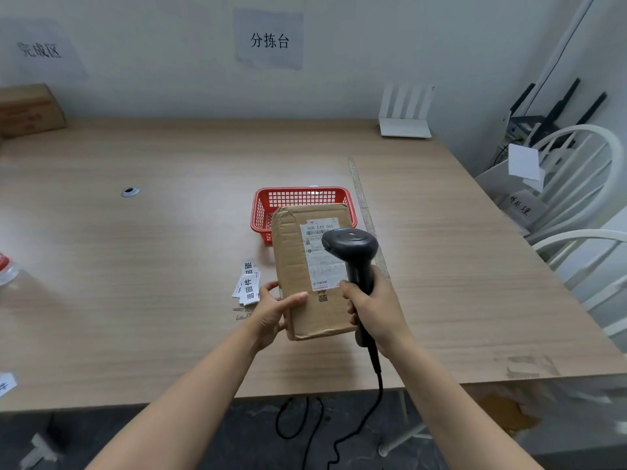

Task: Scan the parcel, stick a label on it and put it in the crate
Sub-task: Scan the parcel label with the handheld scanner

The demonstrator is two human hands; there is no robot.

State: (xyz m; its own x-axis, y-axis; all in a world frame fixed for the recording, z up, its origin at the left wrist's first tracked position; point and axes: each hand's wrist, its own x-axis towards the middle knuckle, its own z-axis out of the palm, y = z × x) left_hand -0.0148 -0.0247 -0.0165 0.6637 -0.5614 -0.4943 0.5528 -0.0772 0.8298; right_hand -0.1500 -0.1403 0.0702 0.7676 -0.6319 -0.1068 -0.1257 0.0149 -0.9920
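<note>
Currently left hand (271, 308) grips near-left corner of brown cardboard parcel (310, 269), long axis near-far above wooden table (135, 266). Right hand (375, 308) clasps black handheld scanner (353, 252) over its white shipping label (322, 252); red mesh crate (302, 200) just beyond.

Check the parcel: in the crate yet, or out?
Out. The left hand holds the parcel above the table, in front of the red crate, while the right hand aims the scanner.

A single head-worn view is given, looking forward and down from behind and above the hands (325, 307). The forearms are seen close, entering from the bottom edge. The worktop (135, 266) is taken in widely, with the wall (152, 79) seen beyond the hands.
</note>
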